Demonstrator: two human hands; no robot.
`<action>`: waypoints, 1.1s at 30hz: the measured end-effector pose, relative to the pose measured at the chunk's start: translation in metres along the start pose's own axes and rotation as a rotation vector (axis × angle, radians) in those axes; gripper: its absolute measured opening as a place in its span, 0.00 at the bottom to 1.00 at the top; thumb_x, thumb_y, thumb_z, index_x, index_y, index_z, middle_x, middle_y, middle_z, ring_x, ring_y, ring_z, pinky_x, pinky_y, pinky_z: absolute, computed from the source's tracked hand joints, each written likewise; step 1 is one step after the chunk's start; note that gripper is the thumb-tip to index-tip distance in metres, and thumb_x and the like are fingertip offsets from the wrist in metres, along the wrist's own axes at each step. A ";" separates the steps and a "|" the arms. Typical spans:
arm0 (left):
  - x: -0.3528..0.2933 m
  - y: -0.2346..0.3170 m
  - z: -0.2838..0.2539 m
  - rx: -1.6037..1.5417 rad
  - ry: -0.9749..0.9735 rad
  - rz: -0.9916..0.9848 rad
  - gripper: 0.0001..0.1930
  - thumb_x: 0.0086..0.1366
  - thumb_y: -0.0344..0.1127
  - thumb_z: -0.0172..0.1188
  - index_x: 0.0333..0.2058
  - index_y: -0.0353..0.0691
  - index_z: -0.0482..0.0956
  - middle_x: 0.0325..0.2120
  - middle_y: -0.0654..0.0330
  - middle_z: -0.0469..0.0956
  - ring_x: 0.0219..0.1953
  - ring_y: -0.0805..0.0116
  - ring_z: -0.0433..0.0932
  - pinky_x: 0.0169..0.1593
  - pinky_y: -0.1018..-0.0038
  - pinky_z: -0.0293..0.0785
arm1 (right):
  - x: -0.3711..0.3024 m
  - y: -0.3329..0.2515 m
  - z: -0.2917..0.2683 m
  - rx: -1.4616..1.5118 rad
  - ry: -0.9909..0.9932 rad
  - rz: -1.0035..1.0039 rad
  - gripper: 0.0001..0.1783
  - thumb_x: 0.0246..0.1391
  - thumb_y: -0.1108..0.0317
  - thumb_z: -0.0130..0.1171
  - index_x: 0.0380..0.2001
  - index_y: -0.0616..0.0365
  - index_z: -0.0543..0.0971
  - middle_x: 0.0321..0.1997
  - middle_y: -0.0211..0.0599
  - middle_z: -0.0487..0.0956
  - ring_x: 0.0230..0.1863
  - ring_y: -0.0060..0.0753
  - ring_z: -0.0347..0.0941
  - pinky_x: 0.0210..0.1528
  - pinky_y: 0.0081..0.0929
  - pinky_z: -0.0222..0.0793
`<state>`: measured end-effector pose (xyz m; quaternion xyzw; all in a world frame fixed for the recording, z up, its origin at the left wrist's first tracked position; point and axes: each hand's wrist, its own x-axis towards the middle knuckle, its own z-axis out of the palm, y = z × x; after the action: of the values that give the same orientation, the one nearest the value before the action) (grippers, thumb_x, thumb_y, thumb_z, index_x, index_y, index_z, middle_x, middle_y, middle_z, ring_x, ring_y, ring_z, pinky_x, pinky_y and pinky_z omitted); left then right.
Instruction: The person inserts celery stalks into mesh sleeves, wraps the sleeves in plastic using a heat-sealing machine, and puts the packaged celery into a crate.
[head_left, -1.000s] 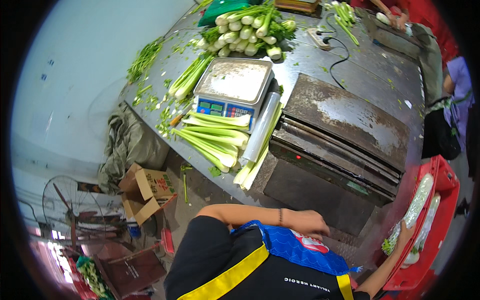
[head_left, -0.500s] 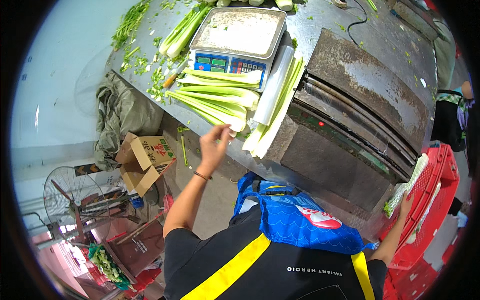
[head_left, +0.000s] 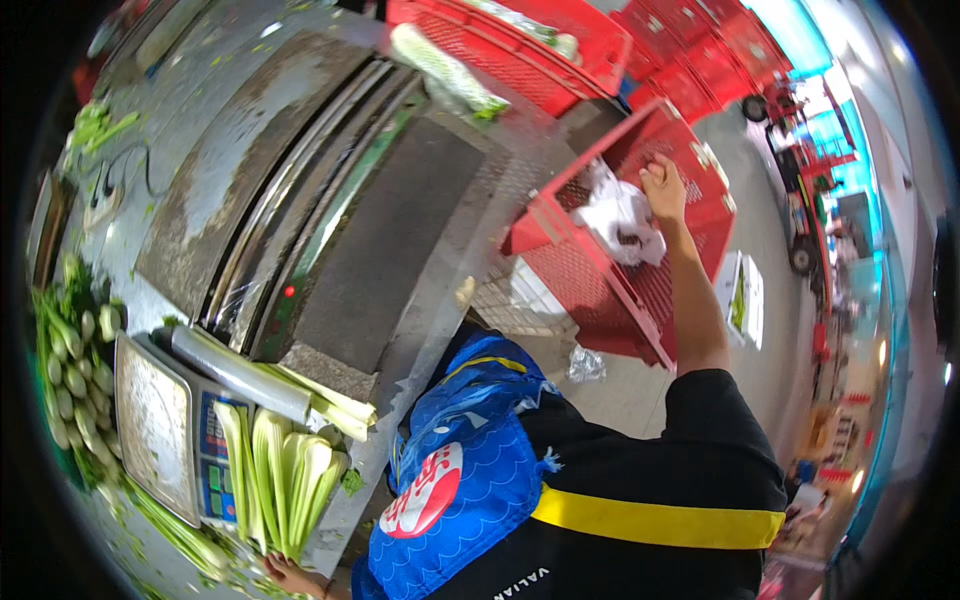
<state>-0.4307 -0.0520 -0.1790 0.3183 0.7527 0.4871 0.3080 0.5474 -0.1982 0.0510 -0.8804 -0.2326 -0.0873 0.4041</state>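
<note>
My right hand (head_left: 662, 188) is over a red crate (head_left: 700, 165), its fingers curled closed beside a crumpled white plastic bag (head_left: 625, 222). Whatever the fingers hold, if anything, is hidden. Down at the table's edge, my left hand (head_left: 290, 577) shows only in part, fingers loosely stretched toward the thin ends of loose celery stalks (head_left: 283, 475). Those stalks lie side by side against the front of a weighing scale (head_left: 155, 420). A roll of clear film (head_left: 240, 373) and more celery (head_left: 340, 408) lie between the scale and the wrapping machine (head_left: 385, 240).
On the machine's far side, a long pale bundle with a leafy end (head_left: 445, 65) lies by another red crate (head_left: 480, 40). Stacked red crates (head_left: 690, 50) stand behind. Piled green vegetables (head_left: 75, 370) fill the left. A white box (head_left: 740, 300) sits on the floor.
The view has swung right. My right hand has left the pale bundle and moved over the red crate with the white bag. My left hand has shifted from the celery's thick ends to the thin ends.
</note>
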 end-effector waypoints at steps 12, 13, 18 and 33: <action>-0.082 0.059 0.009 0.067 0.048 0.102 0.12 0.65 0.35 0.58 0.46 0.39 0.75 0.31 0.66 0.77 0.25 0.79 0.71 0.26 0.85 0.62 | -0.061 0.343 0.117 -0.293 -0.417 0.454 0.55 0.42 0.53 0.72 0.65 0.67 0.53 0.56 0.51 0.73 0.49 0.44 0.75 0.54 0.41 0.71; -0.087 0.063 0.037 0.189 0.001 0.083 0.11 0.66 0.35 0.56 0.45 0.40 0.75 0.32 0.66 0.77 0.25 0.80 0.71 0.27 0.85 0.63 | -0.045 0.408 0.118 -0.396 -0.215 0.327 0.58 0.42 0.56 0.72 0.67 0.64 0.47 0.62 0.53 0.66 0.49 0.43 0.74 0.54 0.38 0.71; -0.196 0.163 0.102 0.287 -0.067 0.284 0.09 0.69 0.32 0.53 0.45 0.37 0.74 0.33 0.64 0.78 0.24 0.81 0.71 0.27 0.85 0.62 | -0.028 0.248 0.104 -0.344 -0.405 0.560 0.27 0.49 0.58 0.66 0.47 0.64 0.73 0.25 0.46 0.77 0.28 0.31 0.76 0.29 0.33 0.74; -0.395 0.345 0.237 -0.715 -0.609 0.380 0.16 0.61 0.39 0.59 0.42 0.35 0.69 0.35 0.56 0.74 0.35 0.64 0.75 0.40 0.68 0.74 | -0.251 -0.273 0.077 1.318 -0.987 -1.283 0.27 0.45 0.68 0.63 0.50 0.60 0.71 0.54 0.55 0.70 0.51 0.55 0.73 0.53 0.43 0.69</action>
<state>0.0548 -0.1206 0.1226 0.4521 0.3436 0.6468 0.5090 0.1936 -0.0710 0.0980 -0.1342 -0.7974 0.2280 0.5423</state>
